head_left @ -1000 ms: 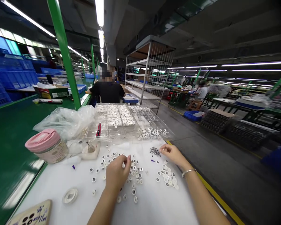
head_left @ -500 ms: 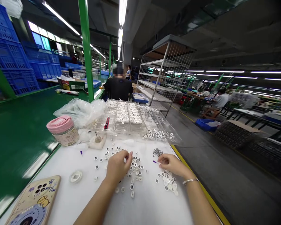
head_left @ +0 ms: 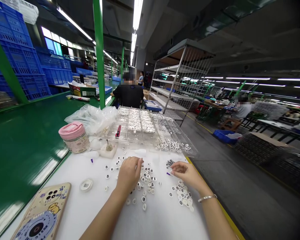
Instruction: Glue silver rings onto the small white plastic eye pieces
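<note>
My left hand is over a scatter of small white round pieces with dark centres. Its fingers are curled together, and whatever lies between them is hidden. My right hand reaches to the edge of a small heap of grey metal parts, thumb and fingers slightly apart, with nothing visible in them. Just below its fingertips lies a purple dispensing tip. Nearer me, beneath the right hand, is a loose pile of flat white discs, some with grey centres.
Clear compartment trays of white and metal parts stand behind, with a red cutter on them. At left are a pink-lidded jar, a plastic bag, a white roll and a phone. A person in black sits ahead.
My right hand has moved slightly away from me, toward the metal heap, and its fingers have parted. The left fingers stay together. The view has shifted a little to the left.
</note>
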The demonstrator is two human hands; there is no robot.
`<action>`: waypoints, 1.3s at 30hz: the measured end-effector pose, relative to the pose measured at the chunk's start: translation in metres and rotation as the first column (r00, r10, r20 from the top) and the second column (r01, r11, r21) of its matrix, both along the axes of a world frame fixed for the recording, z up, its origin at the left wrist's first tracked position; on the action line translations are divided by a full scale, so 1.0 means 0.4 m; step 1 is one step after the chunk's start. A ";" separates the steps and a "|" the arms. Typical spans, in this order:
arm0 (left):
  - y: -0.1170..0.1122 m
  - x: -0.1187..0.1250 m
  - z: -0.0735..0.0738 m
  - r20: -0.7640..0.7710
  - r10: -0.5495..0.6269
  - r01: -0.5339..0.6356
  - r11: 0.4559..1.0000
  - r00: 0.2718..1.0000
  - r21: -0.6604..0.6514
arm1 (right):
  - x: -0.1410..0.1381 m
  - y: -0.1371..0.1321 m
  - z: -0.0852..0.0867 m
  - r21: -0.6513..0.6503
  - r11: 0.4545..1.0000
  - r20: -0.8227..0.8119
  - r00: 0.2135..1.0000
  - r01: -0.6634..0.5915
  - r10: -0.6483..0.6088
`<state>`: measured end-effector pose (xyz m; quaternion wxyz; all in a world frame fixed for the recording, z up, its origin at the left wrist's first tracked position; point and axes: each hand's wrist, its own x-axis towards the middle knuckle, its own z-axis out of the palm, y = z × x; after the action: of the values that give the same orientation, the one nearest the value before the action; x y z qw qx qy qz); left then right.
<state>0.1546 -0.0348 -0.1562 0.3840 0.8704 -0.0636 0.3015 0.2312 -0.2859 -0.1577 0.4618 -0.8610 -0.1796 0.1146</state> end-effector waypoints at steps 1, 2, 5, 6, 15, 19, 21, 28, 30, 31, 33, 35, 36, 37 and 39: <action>0.004 -0.004 0.007 0.010 0.019 -0.019 0.999 1.000 -0.040 | -0.009 0.008 0.003 -0.007 0.999 -0.028 0.999 -0.038 0.038; 0.008 -0.007 0.015 0.020 0.041 -0.040 0.997 0.999 -0.072 | -0.019 0.015 0.006 -0.022 0.996 -0.069 0.994 -0.090 0.089; 0.023 -0.014 0.039 0.094 0.107 -0.073 0.946 0.990 -0.317 | -0.048 0.039 0.010 -0.078 0.962 -0.195 0.950 -0.262 0.243; 0.029 -0.014 0.045 0.128 0.140 -0.070 0.896 0.982 -0.438 | -0.055 0.048 0.011 -0.093 0.950 -0.211 0.939 -0.297 0.273; 0.088 -0.009 0.084 0.246 0.320 -0.047 0.690 0.915 -0.723 | -0.076 0.145 0.015 -0.114 0.944 -0.061 0.950 -0.311 0.305; 0.050 -0.042 0.115 0.055 0.069 -0.046 0.941 0.996 -0.335 | -0.086 0.139 0.022 -0.080 0.933 -0.097 0.935 -0.350 0.342; 0.006 -0.066 0.106 -0.172 -0.026 0.024 1.000 0.985 -0.011 | -0.084 0.116 0.022 -0.072 0.928 -0.141 0.925 -0.364 0.352; -0.159 -0.114 -0.015 -0.533 -0.130 0.387 0.828 0.836 0.406 | -0.027 0.012 -0.009 -0.055 0.947 -0.262 0.920 -0.316 0.292; -0.175 -0.111 -0.033 -0.542 -0.123 0.387 0.828 0.831 0.405 | -0.015 -0.003 -0.019 -0.042 0.949 -0.282 0.915 -0.312 0.289; -0.177 -0.108 -0.037 -0.551 -0.114 0.383 0.831 0.827 0.404 | -0.012 -0.006 -0.023 -0.040 0.950 -0.280 0.916 -0.309 0.287; -0.172 -0.099 -0.041 -0.567 -0.067 0.356 0.837 0.821 0.416 | -0.011 -0.008 -0.027 -0.041 0.949 -0.273 0.917 -0.312 0.290; -0.160 -0.090 -0.043 -0.562 0.001 0.308 0.836 0.827 0.454 | -0.013 -0.007 -0.028 -0.043 0.947 -0.265 0.917 -0.320 0.298; -0.153 -0.086 -0.044 -0.554 0.042 0.278 0.833 0.831 0.479 | -0.014 -0.006 -0.028 -0.043 0.946 -0.263 0.917 -0.321 0.300; -0.148 -0.081 -0.045 -0.546 0.080 0.250 0.827 0.834 0.503 | -0.015 -0.006 -0.028 -0.043 0.947 -0.259 0.919 -0.318 0.297; -0.141 -0.074 -0.047 -0.546 0.143 0.211 0.819 0.825 0.533 | -0.013 -0.007 -0.027 -0.035 0.952 -0.255 0.924 -0.304 0.285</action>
<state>0.1248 -0.0913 -0.1749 0.1115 0.9924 -0.0513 -0.0097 0.2258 -0.2888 -0.1684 0.4258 -0.8197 -0.2437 0.2955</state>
